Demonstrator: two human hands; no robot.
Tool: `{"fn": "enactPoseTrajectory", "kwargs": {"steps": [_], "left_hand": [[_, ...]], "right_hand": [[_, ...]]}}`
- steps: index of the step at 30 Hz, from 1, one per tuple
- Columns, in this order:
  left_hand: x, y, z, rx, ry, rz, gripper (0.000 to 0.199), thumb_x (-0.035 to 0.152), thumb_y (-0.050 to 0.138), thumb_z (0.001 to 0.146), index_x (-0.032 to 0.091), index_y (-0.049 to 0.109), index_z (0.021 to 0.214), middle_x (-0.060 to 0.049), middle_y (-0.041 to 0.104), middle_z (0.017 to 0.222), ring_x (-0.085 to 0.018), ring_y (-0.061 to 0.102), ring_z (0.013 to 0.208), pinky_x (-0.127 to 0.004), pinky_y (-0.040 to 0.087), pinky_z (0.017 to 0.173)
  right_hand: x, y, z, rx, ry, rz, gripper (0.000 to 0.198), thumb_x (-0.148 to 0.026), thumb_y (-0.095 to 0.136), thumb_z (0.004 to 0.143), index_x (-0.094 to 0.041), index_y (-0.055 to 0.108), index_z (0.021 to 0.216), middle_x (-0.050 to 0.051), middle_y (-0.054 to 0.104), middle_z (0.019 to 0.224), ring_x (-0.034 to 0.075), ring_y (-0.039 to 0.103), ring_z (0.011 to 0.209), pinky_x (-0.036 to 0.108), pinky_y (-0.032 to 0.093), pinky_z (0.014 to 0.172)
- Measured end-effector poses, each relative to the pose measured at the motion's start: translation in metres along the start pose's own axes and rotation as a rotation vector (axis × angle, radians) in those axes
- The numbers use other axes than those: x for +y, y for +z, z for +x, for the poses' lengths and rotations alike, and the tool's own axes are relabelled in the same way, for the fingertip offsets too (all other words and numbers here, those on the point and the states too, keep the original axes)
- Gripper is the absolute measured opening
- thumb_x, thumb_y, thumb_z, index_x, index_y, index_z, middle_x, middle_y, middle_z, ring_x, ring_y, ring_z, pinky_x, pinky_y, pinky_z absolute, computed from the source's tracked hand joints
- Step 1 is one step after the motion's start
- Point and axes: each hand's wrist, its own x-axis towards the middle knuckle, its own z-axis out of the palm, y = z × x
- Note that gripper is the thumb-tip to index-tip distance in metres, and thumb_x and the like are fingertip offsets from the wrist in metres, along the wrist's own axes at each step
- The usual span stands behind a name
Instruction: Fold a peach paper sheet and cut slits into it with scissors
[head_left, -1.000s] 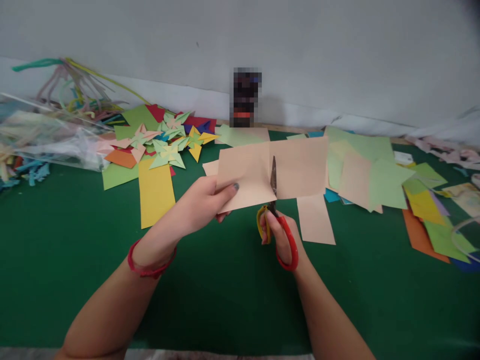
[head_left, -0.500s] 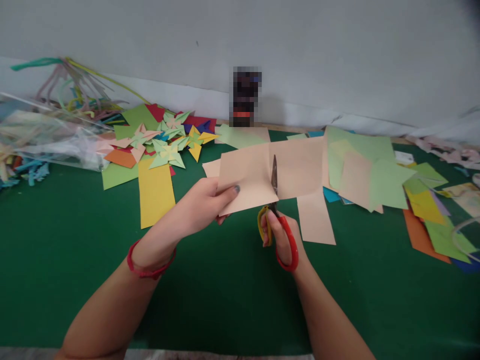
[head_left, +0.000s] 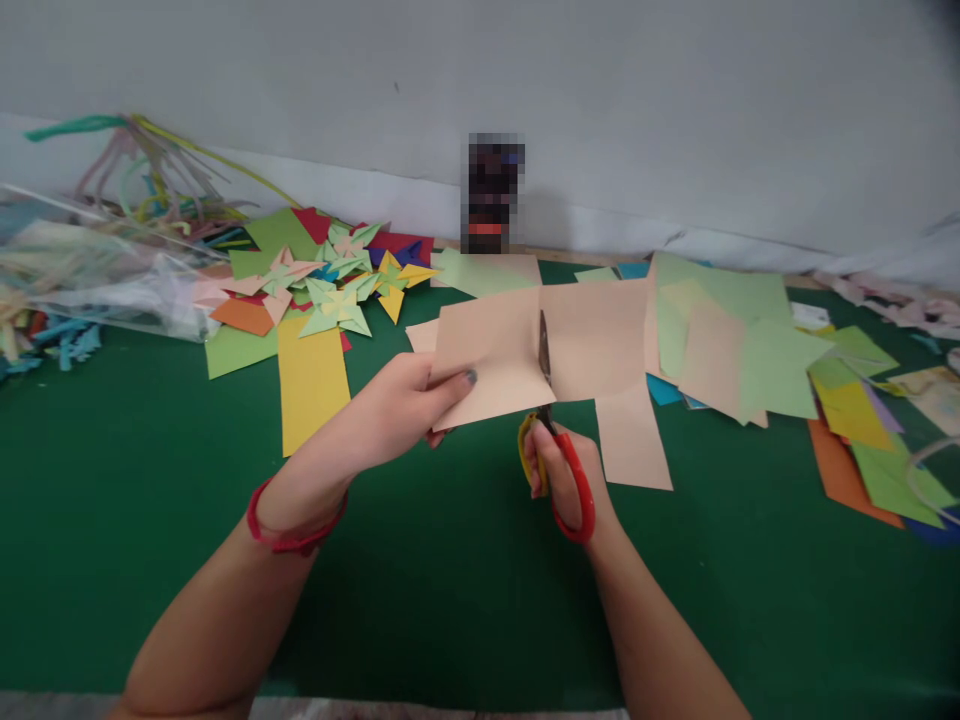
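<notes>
My left hand [head_left: 420, 405] pinches the left part of a peach sheet of paper [head_left: 596, 340], thumb on top and fingers beneath. The sheet is held above the table and bends along a crease near its middle. In my right hand [head_left: 566, 465] are scissors [head_left: 582, 490] with one red and one yellow handle. Their dark blades point away from me and sit at the crease, with a cut running up from the sheet's near edge. Part of the lower blade is hidden by the paper. Another peach piece [head_left: 636, 445] lies under the sheet's right side.
Folded paper stars [head_left: 337, 300] and a yellow sheet [head_left: 313, 385] lie on the green table [head_left: 420, 600] at left. A clear plastic bag [head_left: 127, 285] with coloured strips is farther left. Pale green sheets [head_left: 750, 350] and coloured papers [head_left: 870, 420] lie at right. A pixelated object [head_left: 493, 195] stands by the wall.
The scissor blades have closed further along the crease. My left hand and its side of the sheet have shifted slightly left.
</notes>
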Motion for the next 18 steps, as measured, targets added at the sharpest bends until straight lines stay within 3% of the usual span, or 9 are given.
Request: {"fn": "enactPoseTrajectory", "kwargs": {"steps": [6,14,18], "left_hand": [[0.0002,-0.0003,0.0008,-0.002,0.011,0.028,0.036,0.033,0.044,0.082,0.019,0.047,0.048,0.003,0.046,0.039,-0.012,0.047,0.042,-0.02,0.037,0.043],[-0.0004,-0.0021,-0.0005,-0.012,0.019,-0.008,0.033,0.032,0.044,0.082,0.019,0.047,0.052,0.004,0.045,0.04,-0.011,0.046,0.042,-0.019,0.036,0.043],[-0.0022,-0.0017,0.0007,-0.021,0.024,-0.05,0.028,0.033,0.044,0.083,0.019,0.052,0.059,0.003,0.052,0.047,-0.012,0.05,0.047,-0.019,0.039,0.047]], "right_hand": [[-0.0058,0.0016,-0.0009,0.025,0.048,0.041,0.042,-0.055,0.046,0.083,-0.02,0.045,0.06,-0.005,0.042,0.043,0.01,0.042,0.03,0.022,0.034,0.032],[-0.0023,-0.0005,-0.001,0.001,0.039,0.018,0.042,-0.055,0.046,0.084,-0.02,0.044,0.06,-0.006,0.041,0.041,0.01,0.043,0.031,0.022,0.034,0.032],[-0.004,-0.0006,-0.0013,0.013,0.047,0.003,0.043,-0.056,0.045,0.084,-0.021,0.043,0.06,-0.006,0.04,0.041,0.01,0.042,0.031,0.022,0.032,0.033]]}}
